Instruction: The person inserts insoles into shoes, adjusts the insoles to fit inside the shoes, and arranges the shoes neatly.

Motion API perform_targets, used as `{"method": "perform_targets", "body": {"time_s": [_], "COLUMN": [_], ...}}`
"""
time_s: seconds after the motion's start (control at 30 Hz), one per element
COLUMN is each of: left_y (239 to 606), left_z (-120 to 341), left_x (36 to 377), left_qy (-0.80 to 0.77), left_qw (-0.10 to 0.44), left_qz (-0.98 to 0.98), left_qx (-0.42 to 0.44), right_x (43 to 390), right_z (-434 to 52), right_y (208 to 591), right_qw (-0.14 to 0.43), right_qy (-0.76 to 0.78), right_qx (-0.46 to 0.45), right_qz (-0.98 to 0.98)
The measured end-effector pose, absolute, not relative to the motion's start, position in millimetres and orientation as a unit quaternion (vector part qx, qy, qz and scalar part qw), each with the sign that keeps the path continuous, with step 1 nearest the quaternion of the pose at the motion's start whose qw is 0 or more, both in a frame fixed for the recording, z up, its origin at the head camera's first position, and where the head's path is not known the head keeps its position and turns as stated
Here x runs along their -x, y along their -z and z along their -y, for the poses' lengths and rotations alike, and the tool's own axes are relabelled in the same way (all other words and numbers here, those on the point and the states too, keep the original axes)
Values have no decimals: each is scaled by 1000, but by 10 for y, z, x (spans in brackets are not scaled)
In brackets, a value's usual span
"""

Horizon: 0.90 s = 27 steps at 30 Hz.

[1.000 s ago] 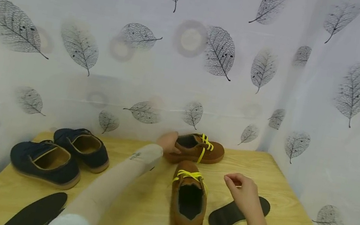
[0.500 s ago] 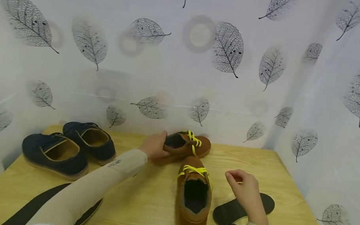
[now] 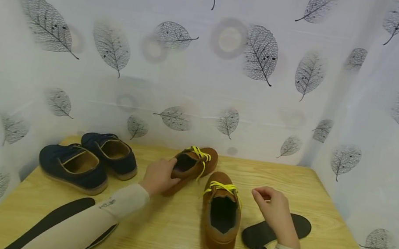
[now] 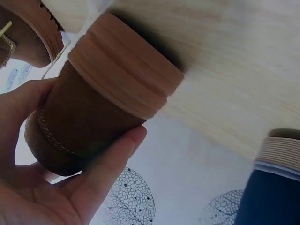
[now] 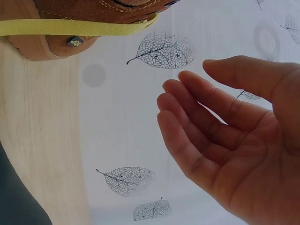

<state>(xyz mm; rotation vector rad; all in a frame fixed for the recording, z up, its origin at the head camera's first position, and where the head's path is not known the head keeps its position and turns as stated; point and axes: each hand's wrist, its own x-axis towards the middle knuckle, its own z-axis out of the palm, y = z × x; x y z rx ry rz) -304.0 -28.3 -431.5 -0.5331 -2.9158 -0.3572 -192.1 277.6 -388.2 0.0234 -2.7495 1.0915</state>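
Two dark blue shoes (image 3: 84, 176) stand side by side at the left of the counter (image 3: 158, 242), their toes pointing left. Nearer lies a black insole (image 3: 65, 211), partly covered by the light sleeve (image 3: 96, 220). To the right, the left hand (image 3: 159, 175) grips the heel of a brown shoe (image 3: 189, 176) with yellow laces, thumb on one side and fingers on the other; whether the sole is lifted, I cannot tell. I judge that the step in hand is positioning this shoe, and the next move calls for a firm hold and care not to knock the second brown shoe (image 3: 222, 237), which stands just beside, toe to the back. Further right, the right hand (image 3: 276, 209) holds nothing, its fingers loosely curved, above another black insole (image 3: 301, 226). The counter has pale wood grain, with one bright reflection at the front. Behind and at both sides hangs a white sheet (image 3: 208, 77) with grey leaf prints.
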Motion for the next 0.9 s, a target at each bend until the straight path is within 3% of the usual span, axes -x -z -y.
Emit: {"method": "perform_targets", "body": {"time_s": [0.47, 0.73, 0.9], "left_y": [4378, 4336, 4282], "left_z": [379, 365, 322], "left_x": [2512, 2146, 1958], "left_qy": [69, 51, 51], "left_qw": [129, 180, 145], "left_qz": [977, 964, 968], "left_qx": [156, 190, 199], "right_x": [1946, 1922, 1918], "right_z": [-2782, -2804, -2806], "right_y": [3887, 3859, 3867], "right_qw": [98, 87, 84], "right_qy": [-354, -350, -349], "right_qx": [-22, -13, -11], "right_qz": [930, 933, 933]}}
